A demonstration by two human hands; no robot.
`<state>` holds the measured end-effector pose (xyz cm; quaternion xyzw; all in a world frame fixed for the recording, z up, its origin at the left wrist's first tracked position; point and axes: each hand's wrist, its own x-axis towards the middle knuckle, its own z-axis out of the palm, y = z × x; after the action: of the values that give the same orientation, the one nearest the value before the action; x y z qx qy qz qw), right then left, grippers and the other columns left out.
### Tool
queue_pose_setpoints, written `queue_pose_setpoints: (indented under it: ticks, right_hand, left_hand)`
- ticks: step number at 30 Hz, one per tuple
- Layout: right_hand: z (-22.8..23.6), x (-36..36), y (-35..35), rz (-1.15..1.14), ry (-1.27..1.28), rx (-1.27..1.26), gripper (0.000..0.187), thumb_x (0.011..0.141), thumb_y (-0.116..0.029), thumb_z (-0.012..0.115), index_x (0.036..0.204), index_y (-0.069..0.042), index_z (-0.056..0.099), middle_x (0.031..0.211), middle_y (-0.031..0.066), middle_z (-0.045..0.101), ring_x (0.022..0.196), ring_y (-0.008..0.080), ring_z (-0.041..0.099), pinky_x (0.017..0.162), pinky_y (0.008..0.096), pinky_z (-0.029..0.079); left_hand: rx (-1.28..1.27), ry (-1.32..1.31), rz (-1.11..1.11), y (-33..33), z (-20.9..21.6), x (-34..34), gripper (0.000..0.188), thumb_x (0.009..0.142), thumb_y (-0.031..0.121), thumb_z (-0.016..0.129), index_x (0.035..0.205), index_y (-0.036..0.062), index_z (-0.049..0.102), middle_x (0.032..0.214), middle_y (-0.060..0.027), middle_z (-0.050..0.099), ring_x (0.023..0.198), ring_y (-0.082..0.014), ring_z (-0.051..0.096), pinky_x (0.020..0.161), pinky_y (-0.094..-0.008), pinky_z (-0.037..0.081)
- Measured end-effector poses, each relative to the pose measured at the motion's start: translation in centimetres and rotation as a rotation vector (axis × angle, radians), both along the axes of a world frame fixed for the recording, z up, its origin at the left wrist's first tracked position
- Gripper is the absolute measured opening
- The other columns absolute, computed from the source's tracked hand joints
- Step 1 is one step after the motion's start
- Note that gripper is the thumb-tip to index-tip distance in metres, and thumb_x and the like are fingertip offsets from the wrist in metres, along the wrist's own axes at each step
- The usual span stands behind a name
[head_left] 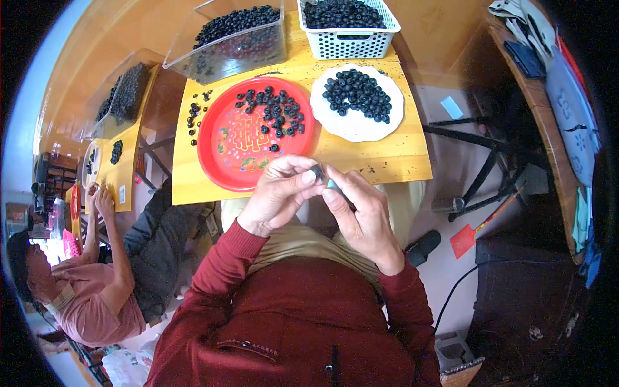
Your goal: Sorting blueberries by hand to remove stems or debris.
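My left hand (pixel 287 190) pinches a dark round berry-like piece (pixel 316 172) between thumb and fingers, just past the table's near edge. Close against it, my right hand (pixel 361 213) is closed on a small tool with a teal handle (pixel 332 184); its tip is hidden by the fingers. Just beyond my hands lies a red round tray (pixel 209 151) with a gold pattern, dark round pieces scattered over its far right half. A white scalloped plate (pixel 354 129) to its right carries a heap of similar pieces.
At the table's far side stand a clear plastic bin (pixel 258 55) and a white perforated basket (pixel 351 46), both full of dark pieces. Loose pieces (pixel 192 122) and crumbs lie on the yellow table (pixel 400 161). A co-worker (pixel 97 290) sits at another table on the left.
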<state>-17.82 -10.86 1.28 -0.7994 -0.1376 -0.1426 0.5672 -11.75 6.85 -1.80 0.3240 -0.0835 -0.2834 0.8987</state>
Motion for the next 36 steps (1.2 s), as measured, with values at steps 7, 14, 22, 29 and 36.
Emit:
queue_pose_setpoints:
  ticks: [7,14,22,29,36]
  right_hand:
    - [-0.2,0.1,-0.2,0.012,-0.039,0.018,0.031,0.097,-0.015,0.057,0.120,0.005,0.059,0.079,0.0128,0.059,0.058,0.0195,0.064,0.053,0.0319,0.050]
    - [-0.1,0.1,-0.4,0.009,-0.080,0.029,0.030,0.096,-0.015,0.059,0.118,0.006,0.059,0.079,0.0126,0.059,0.057,0.0191,0.065,0.051,0.0314,0.050]
    - [-0.2,0.1,-1.1,0.016,-0.059,-0.027,0.030,0.095,-0.019,0.059,0.117,0.002,0.061,0.079,0.0133,0.058,0.065,0.0271,0.063,0.057,0.0372,0.049]
    - [-0.5,0.0,-1.4,0.006,-0.085,-0.006,0.029,0.095,-0.017,0.060,0.116,0.002,0.062,0.078,0.0133,0.058,0.068,0.0284,0.063,0.059,0.0376,0.049]
    - [-0.9,-0.2,-2.1,-0.021,-0.007,0.124,0.030,0.096,-0.017,0.059,0.113,0.008,0.063,0.082,0.0143,0.061,0.070,0.0223,0.060,0.062,0.0328,0.046]
  left_hand:
    - [0.017,-0.025,-0.005,-0.1,-0.1,0.1,0.019,0.088,0.000,0.066,0.107,0.0038,0.064,0.102,-0.0110,0.069,0.094,-0.0195,0.068,0.082,-0.0322,0.058]
    - [0.036,-0.025,0.003,-0.3,0.0,0.0,0.018,0.089,-0.001,0.065,0.106,0.0036,0.065,0.102,-0.0103,0.069,0.094,-0.0192,0.068,0.082,-0.0325,0.059]
    - [0.023,-0.069,-0.014,-0.4,0.1,-0.2,0.018,0.089,-0.002,0.064,0.106,0.0032,0.065,0.104,-0.0118,0.069,0.095,-0.0204,0.068,0.083,-0.0342,0.058]
    - [0.024,-0.071,0.002,-0.9,0.4,-0.6,0.017,0.089,-0.001,0.064,0.105,0.0020,0.065,0.105,-0.0138,0.068,0.095,-0.0222,0.068,0.083,-0.0347,0.058]
    - [-0.017,-0.195,-0.059,-1.3,1.2,-1.4,0.012,0.088,0.000,0.065,0.100,-0.0006,0.064,0.097,-0.0148,0.066,0.088,-0.0222,0.067,0.081,-0.0350,0.058]
